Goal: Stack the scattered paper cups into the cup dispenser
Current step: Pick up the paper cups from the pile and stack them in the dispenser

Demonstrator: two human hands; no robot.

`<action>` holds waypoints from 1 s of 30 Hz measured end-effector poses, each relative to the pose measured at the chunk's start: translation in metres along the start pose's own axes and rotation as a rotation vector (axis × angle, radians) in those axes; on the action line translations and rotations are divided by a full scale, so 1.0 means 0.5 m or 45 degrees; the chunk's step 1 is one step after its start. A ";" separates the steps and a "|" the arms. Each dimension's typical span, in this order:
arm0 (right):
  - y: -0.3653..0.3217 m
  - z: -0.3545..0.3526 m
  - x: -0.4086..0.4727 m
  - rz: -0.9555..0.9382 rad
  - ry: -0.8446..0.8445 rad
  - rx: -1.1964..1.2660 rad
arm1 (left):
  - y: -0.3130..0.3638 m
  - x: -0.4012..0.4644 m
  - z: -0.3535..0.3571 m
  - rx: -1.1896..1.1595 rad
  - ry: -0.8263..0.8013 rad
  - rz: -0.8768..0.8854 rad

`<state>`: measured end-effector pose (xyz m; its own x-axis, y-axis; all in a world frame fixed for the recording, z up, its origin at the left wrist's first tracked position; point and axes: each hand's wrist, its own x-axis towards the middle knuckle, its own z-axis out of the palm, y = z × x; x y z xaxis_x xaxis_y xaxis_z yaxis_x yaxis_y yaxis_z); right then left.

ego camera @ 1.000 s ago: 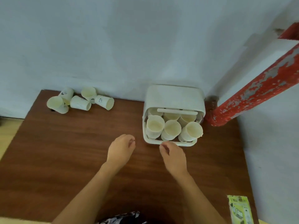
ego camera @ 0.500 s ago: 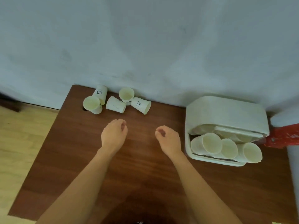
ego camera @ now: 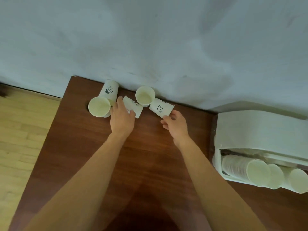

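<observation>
Several white paper cups lie scattered at the table's far edge by the wall. My left hand [ego camera: 122, 119] reaches over a cup lying on its side [ego camera: 134, 107], fingers along its left side and thumb on its right. My right hand [ego camera: 175, 124] pinches the rim of a lying cup with a panda face [ego camera: 160, 108]. An open-mouthed cup [ego camera: 99, 106] and a printed lying cup [ego camera: 109, 91] sit to the left; another cup [ego camera: 145, 96] stands between my hands. The white cup dispenser [ego camera: 260, 129] sits at the right with stacks of cups [ego camera: 256, 170] in it.
The brown wooden table [ego camera: 150, 164] is pushed against a pale grey wall [ego camera: 166, 47]. Its left edge drops to a light wooden floor [ego camera: 20, 147]. The dispenser runs off the frame's right side.
Both hands have moved forward across the table from the dispenser side to the scattered cups and now touch a cup each. The view has swung left, so the dispenser sits at the right edge.
</observation>
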<state>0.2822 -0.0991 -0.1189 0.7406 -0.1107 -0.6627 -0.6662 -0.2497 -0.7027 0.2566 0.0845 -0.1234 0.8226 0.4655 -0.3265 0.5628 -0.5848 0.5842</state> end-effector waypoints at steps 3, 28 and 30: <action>-0.008 0.021 0.008 0.069 0.007 0.131 | -0.005 0.002 0.004 -0.115 -0.015 -0.052; 0.193 -0.321 -0.452 -0.367 0.500 -0.088 | 0.127 -0.492 -0.039 -0.169 -0.183 0.648; 0.212 -0.372 -0.474 -0.431 0.543 -0.085 | 0.155 -0.529 -0.027 -0.162 -0.189 0.707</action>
<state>0.0522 -0.2781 0.0118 0.8916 -0.3903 -0.2294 -0.3880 -0.3979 -0.8313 0.0816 -0.0746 0.0182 0.9991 0.0089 -0.0411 0.0376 -0.6257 0.7792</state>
